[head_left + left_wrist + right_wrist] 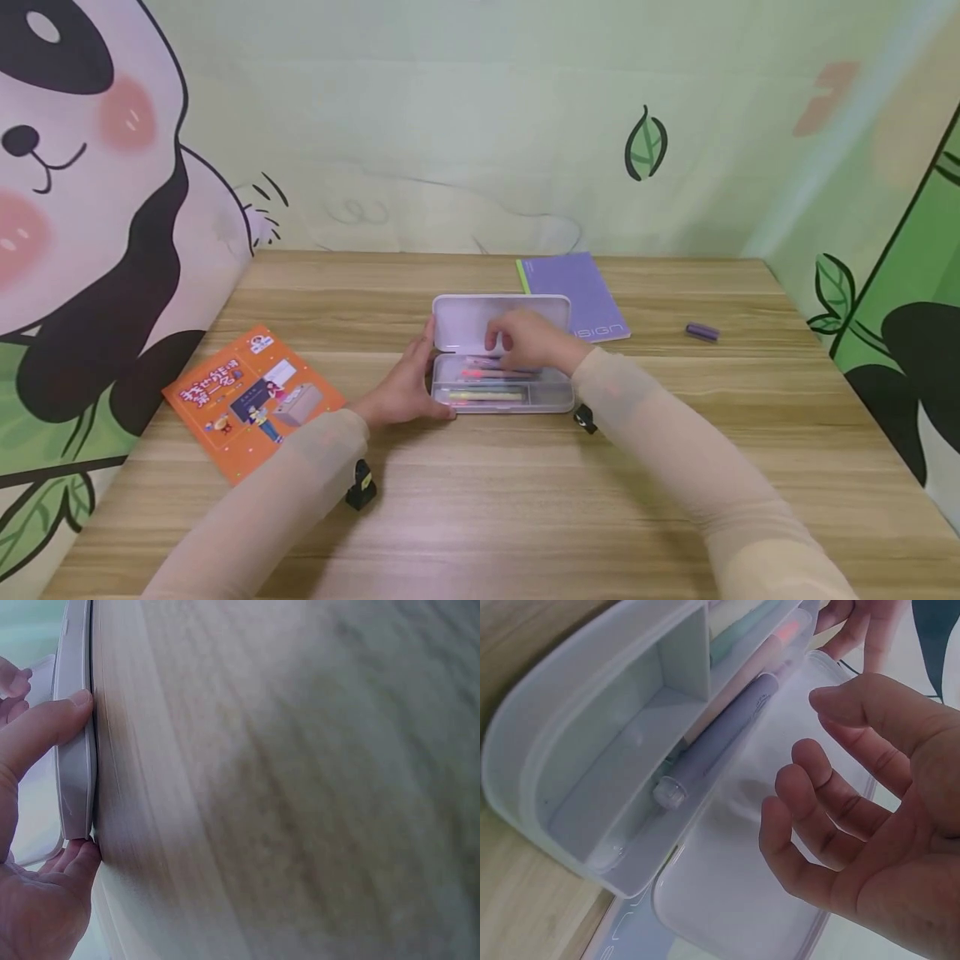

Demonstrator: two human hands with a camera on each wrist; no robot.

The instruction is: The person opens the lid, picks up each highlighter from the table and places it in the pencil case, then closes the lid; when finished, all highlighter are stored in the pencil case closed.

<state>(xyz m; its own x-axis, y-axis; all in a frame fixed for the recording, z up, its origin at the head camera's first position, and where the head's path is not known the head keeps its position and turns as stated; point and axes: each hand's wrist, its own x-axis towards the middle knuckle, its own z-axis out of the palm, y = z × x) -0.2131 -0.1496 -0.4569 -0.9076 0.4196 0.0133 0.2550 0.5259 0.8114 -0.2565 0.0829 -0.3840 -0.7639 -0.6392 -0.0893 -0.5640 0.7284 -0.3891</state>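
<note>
A white pencil case [551,397] lies on the table with its lid [459,323] raised at the back. My left hand [403,385] grips its left end, thumb [56,724] on the front wall and fingers round the end and back. Over the back compartment hovers my right hand [528,337]; its fingers are loosely curled and hold nothing. Beneath it, a purple pen [724,739] and a pink-orange highlighter [495,374] lie side by side in that compartment. Yellow and green pens [483,396] occupy the front left section, beside a small divided-off section on the right.
A purple notebook [581,287] lies behind the case, partly covered by the lid. To the left is an orange book [255,400]. One short dark purple object [702,332] lies at the right. Panda-patterned walls [465,125] border the wooden table [480,517].
</note>
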